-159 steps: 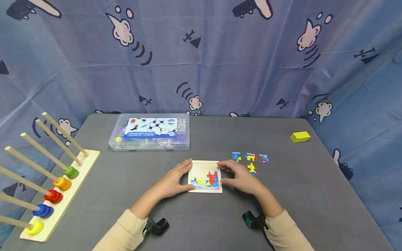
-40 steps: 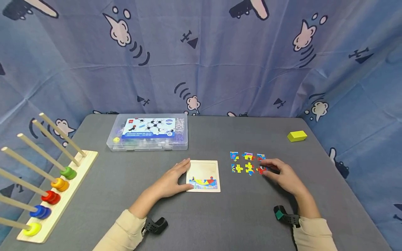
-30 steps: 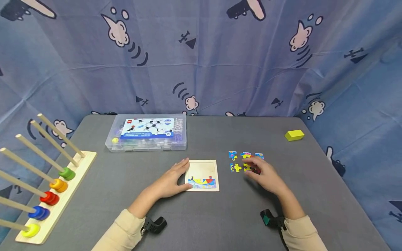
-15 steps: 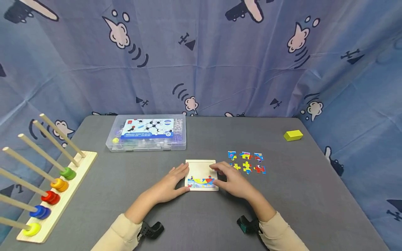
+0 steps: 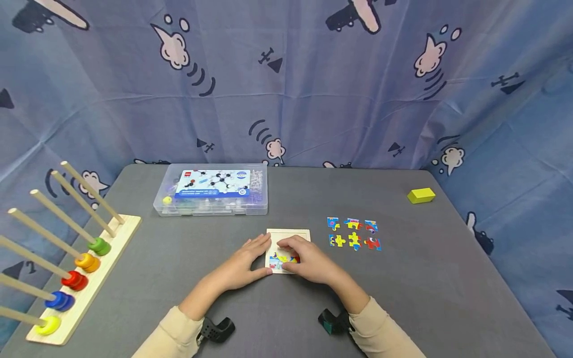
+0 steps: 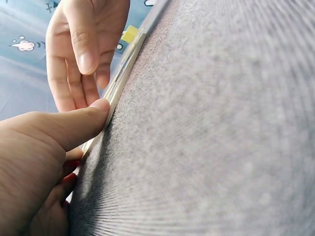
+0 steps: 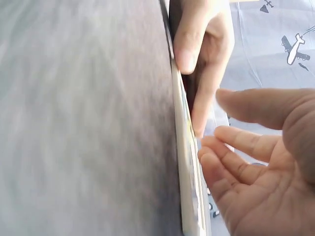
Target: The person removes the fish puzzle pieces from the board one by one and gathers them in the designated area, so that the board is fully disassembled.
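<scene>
A square wooden puzzle board [image 5: 273, 241] lies on the grey table, pale in its upper part, with colourful jigsaw pieces [image 5: 275, 262] along its bottom. My left hand [image 5: 237, 267] grips its left side, thumb at the near corner. My right hand [image 5: 311, 261] hovers over the board, hiding its right part; in the right wrist view its thumb [image 7: 261, 105] and fingers stand apart with nothing between them. To the right, several loose jigsaw pieces lie in two rows, among them a yellow piece [image 5: 354, 240] and a red piece [image 5: 372, 243].
A clear plastic molecular model kit box [image 5: 210, 206] sits behind the board. On the left stands a wooden peg rack [image 5: 130, 226] with coloured rings. A yellow block [image 5: 421, 195] lies at the far right, and a patterned blue curtain [image 5: 286, 74] hangs behind the table.
The red jigsaw piece, earlier in the board, now lies among the loose pieces. My right hand has come back leftward from them to over the board. My left hand stays at the board.
</scene>
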`<state>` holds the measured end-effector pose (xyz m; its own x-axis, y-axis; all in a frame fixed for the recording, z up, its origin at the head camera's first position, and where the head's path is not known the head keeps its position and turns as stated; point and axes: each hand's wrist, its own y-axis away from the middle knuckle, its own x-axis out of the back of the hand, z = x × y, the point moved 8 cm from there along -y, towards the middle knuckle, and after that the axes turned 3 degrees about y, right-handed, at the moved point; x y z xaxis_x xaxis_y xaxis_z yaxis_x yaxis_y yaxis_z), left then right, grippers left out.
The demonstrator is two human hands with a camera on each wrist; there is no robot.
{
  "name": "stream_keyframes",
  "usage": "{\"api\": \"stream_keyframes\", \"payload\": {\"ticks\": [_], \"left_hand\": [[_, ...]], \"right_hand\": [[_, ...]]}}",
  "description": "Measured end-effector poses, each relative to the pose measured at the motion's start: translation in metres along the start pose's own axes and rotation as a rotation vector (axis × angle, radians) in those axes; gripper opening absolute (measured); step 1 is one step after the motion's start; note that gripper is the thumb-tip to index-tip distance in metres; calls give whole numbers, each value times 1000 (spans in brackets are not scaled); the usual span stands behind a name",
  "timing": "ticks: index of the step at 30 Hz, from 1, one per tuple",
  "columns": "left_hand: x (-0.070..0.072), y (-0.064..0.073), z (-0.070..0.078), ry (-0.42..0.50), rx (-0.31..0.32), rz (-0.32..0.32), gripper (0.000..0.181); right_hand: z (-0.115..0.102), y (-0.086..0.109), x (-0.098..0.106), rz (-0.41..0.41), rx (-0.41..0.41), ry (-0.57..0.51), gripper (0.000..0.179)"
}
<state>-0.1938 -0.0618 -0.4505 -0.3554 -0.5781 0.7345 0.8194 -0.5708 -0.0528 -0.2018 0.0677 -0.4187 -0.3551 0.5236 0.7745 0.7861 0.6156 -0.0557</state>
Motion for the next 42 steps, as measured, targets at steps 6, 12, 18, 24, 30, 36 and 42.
{"api": "stream_keyframes", "payload": {"ticks": [6, 12, 18, 24, 30, 36, 42], "left_hand": [[-2, -1, 0, 4, -10, 7, 71], [-3, 1, 0, 16, -6, 1, 72], [-1, 1, 0, 19, -6, 4, 72], [0, 1, 0, 9, -7, 12, 72], [1, 1, 1, 8, -20, 27, 71], [2, 1, 2, 12, -23, 30, 70], [2, 0, 1, 10, -27, 28, 70]], "right_hand": [[-2, -3, -9, 34, -16, 25, 38], [-2, -3, -14, 81, -43, 59, 35], [0, -4, -17, 108, -94, 54, 33], [2, -6, -17, 118, -109, 30, 33], [4, -7, -17, 118, -127, 4, 35], [2, -7, -15, 124, -120, -4, 37], [-2, -7, -13, 126, -105, 29, 37]]}}
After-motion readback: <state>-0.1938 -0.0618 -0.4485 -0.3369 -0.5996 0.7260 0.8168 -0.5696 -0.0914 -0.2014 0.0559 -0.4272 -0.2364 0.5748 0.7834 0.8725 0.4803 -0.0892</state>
